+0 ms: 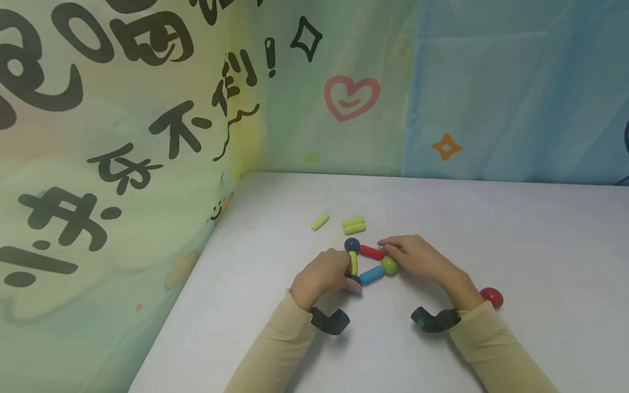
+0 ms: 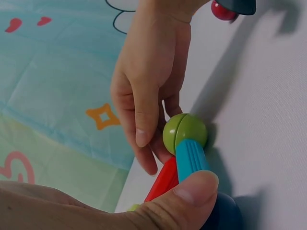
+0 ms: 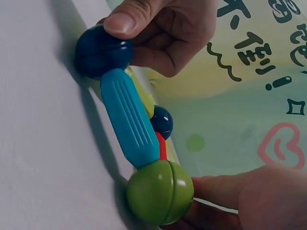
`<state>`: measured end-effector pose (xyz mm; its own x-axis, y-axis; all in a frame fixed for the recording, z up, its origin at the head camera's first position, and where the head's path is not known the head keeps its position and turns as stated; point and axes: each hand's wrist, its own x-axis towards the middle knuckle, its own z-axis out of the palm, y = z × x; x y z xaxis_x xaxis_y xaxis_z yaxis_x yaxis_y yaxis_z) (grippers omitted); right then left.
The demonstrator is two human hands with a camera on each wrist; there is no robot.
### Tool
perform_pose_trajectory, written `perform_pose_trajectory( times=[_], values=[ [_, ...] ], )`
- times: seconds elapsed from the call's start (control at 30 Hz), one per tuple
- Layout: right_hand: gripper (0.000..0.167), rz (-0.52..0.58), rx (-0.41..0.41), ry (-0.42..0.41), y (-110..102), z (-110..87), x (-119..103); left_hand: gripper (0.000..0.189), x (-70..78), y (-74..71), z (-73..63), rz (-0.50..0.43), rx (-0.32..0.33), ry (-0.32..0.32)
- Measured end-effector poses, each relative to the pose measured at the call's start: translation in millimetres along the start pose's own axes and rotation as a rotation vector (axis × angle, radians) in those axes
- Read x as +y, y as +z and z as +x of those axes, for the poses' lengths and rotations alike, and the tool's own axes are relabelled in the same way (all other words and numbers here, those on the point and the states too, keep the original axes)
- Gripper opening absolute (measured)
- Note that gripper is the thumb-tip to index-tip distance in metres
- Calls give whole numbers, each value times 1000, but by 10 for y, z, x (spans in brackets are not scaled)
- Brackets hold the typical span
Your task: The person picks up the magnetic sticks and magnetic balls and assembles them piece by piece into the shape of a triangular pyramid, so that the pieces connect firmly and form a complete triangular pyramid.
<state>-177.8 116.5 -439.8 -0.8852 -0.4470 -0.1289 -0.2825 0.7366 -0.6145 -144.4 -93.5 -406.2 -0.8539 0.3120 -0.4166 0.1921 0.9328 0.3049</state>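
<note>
A closed frame of magnetic rods and balls lies on the white table, under both hands. Its near dark blue ball (image 3: 103,51) is pinched by my left hand (image 1: 326,274), thumb on top and fingers curled behind. A ribbed light blue rod (image 3: 129,117) joins that ball to the green ball (image 1: 389,265). From there a red rod (image 1: 372,252) leads to the far dark blue ball (image 1: 351,244), and a yellow-green rod (image 1: 353,263) closes the side by my left hand. My right hand (image 1: 417,255) touches the green ball's outer side with its fingers loosely extended.
Behind the frame lie a single yellow-green rod (image 1: 320,221) and a pair of similar rods (image 1: 354,225) side by side. A red ball (image 1: 492,297) sits beside my right wrist. Printed cloth (image 1: 314,109) borders the table at the back and left.
</note>
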Motion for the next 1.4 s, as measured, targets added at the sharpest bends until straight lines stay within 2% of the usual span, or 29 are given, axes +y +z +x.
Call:
perform_pose_trajectory(
  times=[0.37, 0.8, 1.17, 1.3, 1.4],
  values=[
    [34, 114, -11, 68, 29, 25, 1, 34, -10, 3, 15, 4, -4, -3],
    [33, 141, -26, 45, 57, 34, -18, 35, -4, -8, 6, 0, -3, 2],
    [33, 74, -83, 31, -25, 47, -22, 30, -100, -112, -46, 22, 9, 39],
    [29, 16, -24, 30, -72, 75, -22, 28, -135, -132, -41, 0, -13, 52],
    [28, -64, 35, 13, -97, 185, -93, 27, -163, -141, -39, -17, -29, 52]
  ],
)
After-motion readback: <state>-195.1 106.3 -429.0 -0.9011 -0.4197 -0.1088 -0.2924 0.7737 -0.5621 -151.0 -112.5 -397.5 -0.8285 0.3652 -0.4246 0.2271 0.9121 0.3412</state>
